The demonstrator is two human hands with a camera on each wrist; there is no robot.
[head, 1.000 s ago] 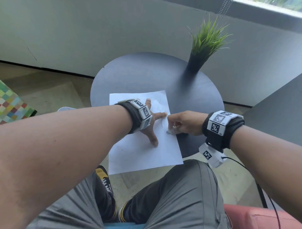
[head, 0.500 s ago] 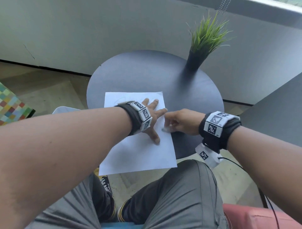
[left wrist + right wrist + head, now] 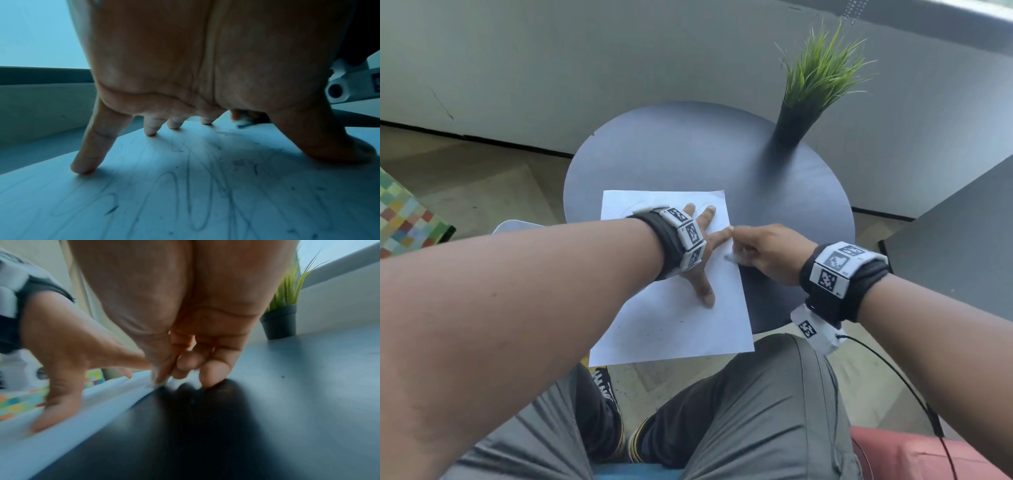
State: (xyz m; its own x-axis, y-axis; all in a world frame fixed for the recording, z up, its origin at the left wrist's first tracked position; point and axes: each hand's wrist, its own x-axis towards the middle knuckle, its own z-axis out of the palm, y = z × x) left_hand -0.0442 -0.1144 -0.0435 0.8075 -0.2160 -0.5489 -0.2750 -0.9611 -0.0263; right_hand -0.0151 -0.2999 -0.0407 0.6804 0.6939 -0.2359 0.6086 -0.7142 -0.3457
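On the round table (image 3: 688, 154), the sheet of paper (image 3: 671, 329) lies flat, its near end overhanging the rim. The left hand (image 3: 709, 241) presses it down, fingers (image 3: 88, 151) straight and splayed apart. The right hand (image 3: 767, 250) pinches a small eraser (image 3: 731, 258) in curled fingertips at the sheet's right edge. Step judged: rubbing out pencil scribbles. The next stroke calls for short passes under a firm hold-down, or the paper may buckle.

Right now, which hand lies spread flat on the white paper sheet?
The left hand, fingers splayed; the right hand is curled, pinching a small whitish eraser.
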